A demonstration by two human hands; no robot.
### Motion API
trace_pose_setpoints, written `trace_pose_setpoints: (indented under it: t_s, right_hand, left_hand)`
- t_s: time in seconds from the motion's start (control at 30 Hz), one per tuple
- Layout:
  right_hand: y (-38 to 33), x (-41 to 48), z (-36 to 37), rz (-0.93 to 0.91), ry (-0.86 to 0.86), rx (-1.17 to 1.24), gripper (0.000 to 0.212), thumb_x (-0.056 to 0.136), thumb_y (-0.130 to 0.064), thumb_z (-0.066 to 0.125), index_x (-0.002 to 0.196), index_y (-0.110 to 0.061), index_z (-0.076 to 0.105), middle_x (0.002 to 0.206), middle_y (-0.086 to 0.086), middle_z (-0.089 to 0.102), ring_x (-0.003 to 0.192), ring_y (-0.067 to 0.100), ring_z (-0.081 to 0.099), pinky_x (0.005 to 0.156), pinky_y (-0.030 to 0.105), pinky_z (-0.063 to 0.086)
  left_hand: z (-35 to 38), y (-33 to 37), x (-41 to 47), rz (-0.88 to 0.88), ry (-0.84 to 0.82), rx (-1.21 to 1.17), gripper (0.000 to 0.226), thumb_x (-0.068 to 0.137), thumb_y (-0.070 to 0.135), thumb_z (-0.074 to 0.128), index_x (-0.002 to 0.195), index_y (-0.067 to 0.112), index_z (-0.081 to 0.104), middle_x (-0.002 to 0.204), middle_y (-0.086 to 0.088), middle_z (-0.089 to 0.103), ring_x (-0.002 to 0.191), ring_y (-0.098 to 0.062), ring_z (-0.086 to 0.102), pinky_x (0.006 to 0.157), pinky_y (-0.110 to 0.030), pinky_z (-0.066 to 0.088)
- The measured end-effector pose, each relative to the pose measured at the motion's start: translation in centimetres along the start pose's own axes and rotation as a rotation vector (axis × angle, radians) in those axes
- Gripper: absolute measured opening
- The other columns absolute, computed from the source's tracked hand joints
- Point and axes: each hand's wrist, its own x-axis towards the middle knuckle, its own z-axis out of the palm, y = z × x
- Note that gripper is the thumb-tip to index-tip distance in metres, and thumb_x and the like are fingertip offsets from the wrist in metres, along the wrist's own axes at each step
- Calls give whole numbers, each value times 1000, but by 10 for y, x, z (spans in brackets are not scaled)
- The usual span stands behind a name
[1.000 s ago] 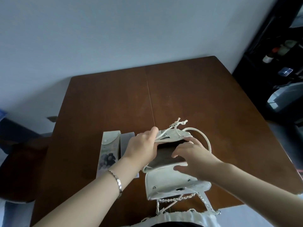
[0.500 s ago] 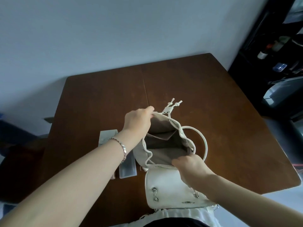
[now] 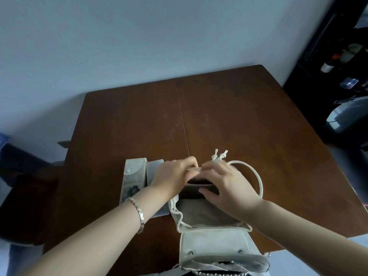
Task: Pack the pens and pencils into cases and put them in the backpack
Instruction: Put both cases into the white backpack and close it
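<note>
Your white backpack (image 3: 211,242) lies on the desk (image 3: 249,124) directly under your wrists, its flap thrown back toward you and its mouth open beneath your palms. Your left hand (image 3: 171,178) pinches the far rim of the opening with thumb and fingertips, and your right hand (image 3: 227,184) curls over the same rim just beside it, fingers hooked on the fabric and thumb pressed against the lining; both are grasping the bag, neither is free. The knotted drawstring ends (image 3: 219,155) stick out just past your right fingertips, and the carry handle (image 3: 253,176) loops outward from the back of that hand. Just outside your left hand and partly under that wrist lie two flat pencil cases (image 3: 133,176) side by side on the desk, the outer one snapped closed with a printed front. No loose pens or pencils show anywhere, so the packing into cases looks done, though you cannot see inside them to confirm it. What seems left is the second half: the cases are not yet in the bag, and you appear to be spreading the mouth to receive them. Afterwards the drawstring and flap would need closing.
</note>
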Motion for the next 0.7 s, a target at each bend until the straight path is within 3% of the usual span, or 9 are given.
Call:
trace_pose_setpoints:
  t_s: [0.07, 0.1, 0.2, 0.27, 0.37, 0.47, 0.57, 0.63, 0.7]
  right_hand:
    - [7, 10, 2, 168, -118, -91, 46, 79, -29, 66, 123, -21, 55, 121, 7, 56, 112, 28, 53, 90, 38, 46]
    - [11, 13, 3, 246, -205, -111, 45, 86, -34, 60, 129, -25, 49, 125, 5, 55, 116, 27, 51, 93, 37, 44]
    - [26, 22, -4, 300, -379, -117, 35, 94, -42, 44, 126, -31, 51, 117, 3, 61, 107, 25, 57, 87, 37, 47]
    - [25, 29, -7, 303, -427, -86, 33, 94, -42, 44, 123, -31, 54, 115, 3, 63, 104, 25, 57, 87, 37, 47]
    - [24, 40, -8, 297, -453, -86, 31, 94, -41, 46, 120, -29, 58, 113, 3, 65, 104, 26, 58, 86, 36, 47]
    - [22, 45, -6, 324, -480, -56, 28, 94, -40, 47, 118, -31, 59, 113, 1, 66, 102, 24, 59, 84, 34, 46]
    - [22, 44, -6, 326, -466, -58, 30, 94, -40, 48, 120, -30, 58, 117, 1, 65, 106, 23, 58, 87, 34, 46]
    - [24, 41, -5, 352, -428, -26, 35, 92, -40, 52, 124, -29, 57, 122, -1, 61, 113, 21, 54, 91, 31, 43]
    - [23, 36, -3, 332, -285, -32, 35, 84, -36, 65, 118, -27, 63, 117, -1, 59, 115, 21, 47, 91, 31, 41]
  left_hand:
    - [2, -2, -8, -38, -24, -116, 21, 90, 44, 52, 95, 24, 57, 62, 12, 51, 60, -6, 52, 53, -21, 35]
    - [2, -4, -13, -75, -47, -190, 23, 90, 45, 51, 97, 24, 58, 65, 12, 56, 61, -4, 53, 56, -22, 40]
    - [5, -18, -23, -354, 25, -487, 34, 96, 43, 40, 97, 18, 63, 83, 4, 65, 82, -10, 60, 71, -25, 47]
    - [16, -40, -27, -577, 111, -370, 33, 97, 38, 40, 100, 13, 60, 83, 0, 64, 81, -19, 62, 61, -24, 45]
    - [42, -68, -32, -815, -74, -160, 36, 92, 35, 52, 117, 9, 52, 111, -10, 63, 98, -28, 63, 73, -32, 53]
    - [64, -77, -34, -824, -226, -70, 61, 88, 43, 52, 133, 5, 38, 130, -10, 54, 115, -30, 56, 95, -36, 48]
    - [76, -73, -31, -811, -252, 93, 81, 89, 39, 51, 148, 3, 8, 141, -19, 42, 124, -31, 50, 99, -39, 44]
    - [79, -70, -28, -831, -218, 78, 80, 90, 29, 51, 148, 1, 3, 141, -22, 40, 125, -33, 49, 99, -39, 43]
    - [74, -73, -26, -885, -165, -113, 89, 83, 37, 62, 146, 1, 11, 142, -20, 40, 127, -32, 47, 100, -39, 43]
